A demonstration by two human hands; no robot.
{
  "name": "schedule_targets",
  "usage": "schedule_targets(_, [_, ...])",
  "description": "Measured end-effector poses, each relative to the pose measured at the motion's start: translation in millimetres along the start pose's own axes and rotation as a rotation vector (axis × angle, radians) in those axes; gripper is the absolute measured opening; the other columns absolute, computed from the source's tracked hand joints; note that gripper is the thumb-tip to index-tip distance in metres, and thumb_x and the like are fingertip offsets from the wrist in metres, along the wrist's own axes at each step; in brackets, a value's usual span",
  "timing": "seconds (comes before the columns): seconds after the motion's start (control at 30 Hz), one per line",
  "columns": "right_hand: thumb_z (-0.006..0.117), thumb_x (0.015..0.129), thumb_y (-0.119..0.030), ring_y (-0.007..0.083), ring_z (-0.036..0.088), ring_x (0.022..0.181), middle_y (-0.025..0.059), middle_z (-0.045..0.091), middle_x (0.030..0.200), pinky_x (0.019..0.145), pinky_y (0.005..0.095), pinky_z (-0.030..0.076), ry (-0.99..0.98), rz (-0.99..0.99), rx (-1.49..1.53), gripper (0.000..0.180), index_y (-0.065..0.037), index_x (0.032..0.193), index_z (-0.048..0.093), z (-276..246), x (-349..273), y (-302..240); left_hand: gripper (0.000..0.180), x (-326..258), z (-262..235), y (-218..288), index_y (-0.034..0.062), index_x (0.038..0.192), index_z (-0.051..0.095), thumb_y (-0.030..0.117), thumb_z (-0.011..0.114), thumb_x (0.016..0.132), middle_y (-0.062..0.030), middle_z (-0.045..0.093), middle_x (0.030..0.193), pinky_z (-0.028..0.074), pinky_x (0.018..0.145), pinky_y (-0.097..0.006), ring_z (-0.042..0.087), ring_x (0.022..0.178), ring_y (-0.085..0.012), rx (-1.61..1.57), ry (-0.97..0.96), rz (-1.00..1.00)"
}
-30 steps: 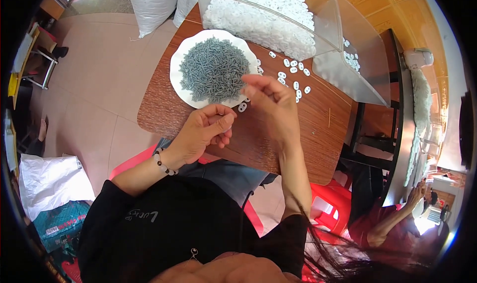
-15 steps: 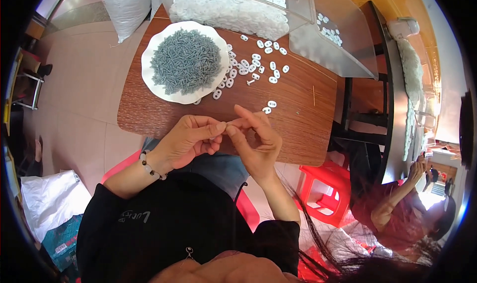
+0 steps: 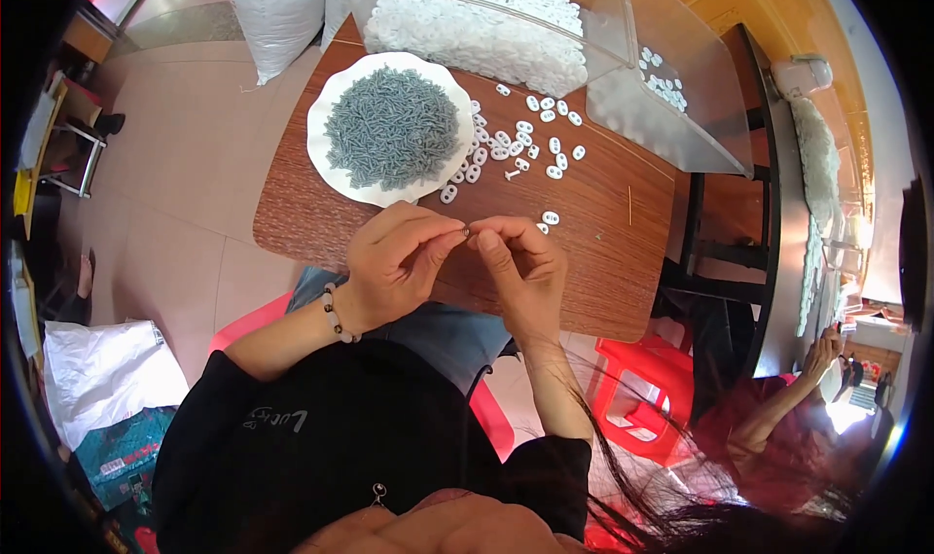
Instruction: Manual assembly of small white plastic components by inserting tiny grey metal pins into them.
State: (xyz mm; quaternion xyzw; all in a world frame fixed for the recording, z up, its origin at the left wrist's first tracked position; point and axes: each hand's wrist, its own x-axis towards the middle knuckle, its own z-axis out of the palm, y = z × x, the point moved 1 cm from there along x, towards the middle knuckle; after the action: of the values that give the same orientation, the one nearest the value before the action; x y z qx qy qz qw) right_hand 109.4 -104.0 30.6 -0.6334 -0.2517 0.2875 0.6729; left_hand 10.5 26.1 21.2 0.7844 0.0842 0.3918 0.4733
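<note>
My left hand (image 3: 397,257), with a beaded bracelet at its wrist, pinches a small dark piece (image 3: 466,231) between thumb and forefinger. It is too small to tell its kind. Right beside it, the thumb and forefinger of my right hand (image 3: 525,267) are pressed together; whatever they hold is hidden. Both hands are over the near edge of the brown wooden table (image 3: 603,272). Just beyond them stands a white scalloped bowl (image 3: 324,155) heaped with small grey screw-like pieces (image 3: 389,126). White oval two-hole pieces (image 3: 500,152) lie scattered to its right, one oval (image 3: 551,218) near my right hand.
At the table's back, a clear bin (image 3: 608,53) holds a heap of white pieces (image 3: 477,29). A translucent tray (image 3: 671,131) adjoins it. A thin stick (image 3: 629,206) lies at right. Red stools (image 3: 642,398) and another person (image 3: 778,418) are to the right; white sacks (image 3: 277,19) stand far left.
My fingertips have parted slightly, showing the small dark piece between them. My right hand's fingers have curled in more. The whole view has shifted, with the table lower and further right.
</note>
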Motion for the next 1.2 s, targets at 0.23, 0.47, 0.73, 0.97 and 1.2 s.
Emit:
schedule_targets(0.23, [0.065, 0.09, -0.009, 0.0075, 0.061, 0.079, 0.003, 0.068, 0.086, 0.076, 0.0225, 0.048, -0.075, 0.117, 0.083, 0.013, 0.001, 0.097, 0.068, 10.4, 8.4, -15.4, 0.021, 7.2, -12.0, -11.3, 0.0004, 0.098, 0.066, -0.003, 0.071, 0.078, -0.0095, 0.062, 0.083, 0.048, 0.057, -0.03, 0.06, 0.068, -0.0231, 0.178, 0.018, 0.352])
schedule_targets(0.47, [0.066, 0.087, -0.004, 0.0075, 0.061, 0.079, 0.0034, 0.068, 0.085, 0.075, 0.0217, 0.048, -0.093, 0.124, 0.048, 0.01, 0.002, 0.095, 0.069, 12.1, 11.2, -17.1, 0.029, 9.6, -19.7, -15.6, 0.0005, 0.1, 0.068, -0.006, 0.071, 0.071, -0.0083, 0.06, 0.082, 0.047, 0.056, -0.031, 0.059, 0.068, -0.0236, 0.203, -0.029, 0.41])
schedule_targets(0.73, [0.065, 0.087, -0.002, 0.0075, 0.06, 0.077, 0.0029, 0.066, 0.082, 0.073, 0.0211, 0.047, -0.082, -0.001, -0.127, 0.01, 0.003, 0.094, 0.068, 12.2, 12.7, -8.1, 0.028, 6.0, -19.3, -21.2, -0.0007, 0.098, 0.068, -0.006, 0.07, 0.071, -0.0091, 0.06, 0.082, 0.048, 0.057, -0.031, 0.059, 0.068, -0.0239, 0.184, -0.02, 0.4])
schedule_targets(0.97, [0.066, 0.086, -0.004, 0.0078, 0.056, 0.077, 0.0015, 0.063, 0.082, 0.071, 0.023, 0.044, -0.031, -0.123, -0.287, 0.006, 0.002, 0.089, 0.066, 15.3, 14.6, -5.7, 0.018, 4.0, -12.7, -18.1, -0.0025, 0.094, 0.067, -0.004, 0.07, 0.076, -0.0111, 0.061, 0.08, 0.049, 0.058, -0.03, 0.06, 0.067, -0.0246, 0.161, 0.014, 0.318])
schedule_targets(1.2, [0.063, 0.087, -0.004, 0.0078, 0.054, 0.079, -0.0004, 0.061, 0.082, 0.071, 0.0237, 0.043, 0.048, -0.501, -0.711, 0.007, 0.001, 0.093, 0.064, 21.7, 18.4, -4.6, 0.01, -7.9, 6.9, -13.7, 0.0, 0.094, 0.066, 0.003, 0.067, 0.085, -0.0105, 0.064, 0.079, 0.049, 0.061, -0.029, 0.063, 0.068, -0.0211, -0.276, 0.055, -0.413])
